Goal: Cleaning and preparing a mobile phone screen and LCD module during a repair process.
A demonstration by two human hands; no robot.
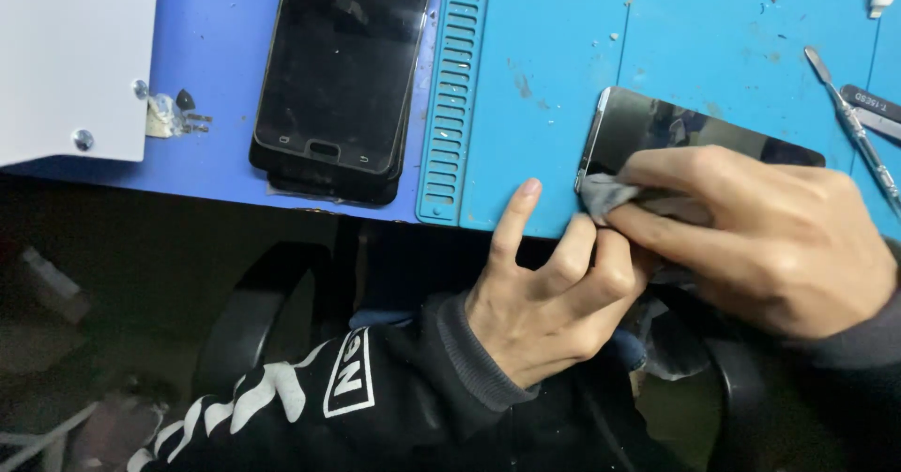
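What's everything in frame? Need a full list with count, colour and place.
work mat: 1, light blue, upper right, slotted strip on its left side
phone: 1, black glass with silver edge, on the mat under the right hand
cloth: 1, grey, pressed on the phone's near corner
stacked phones: at least 2, black, left of the mat
metal spudger: 1, silver, far right
tweezers: 1, dark, far right edge
white box: 1, top left
left hand: 1, steadies the phone's edge
right hand: 1, holds the cloth
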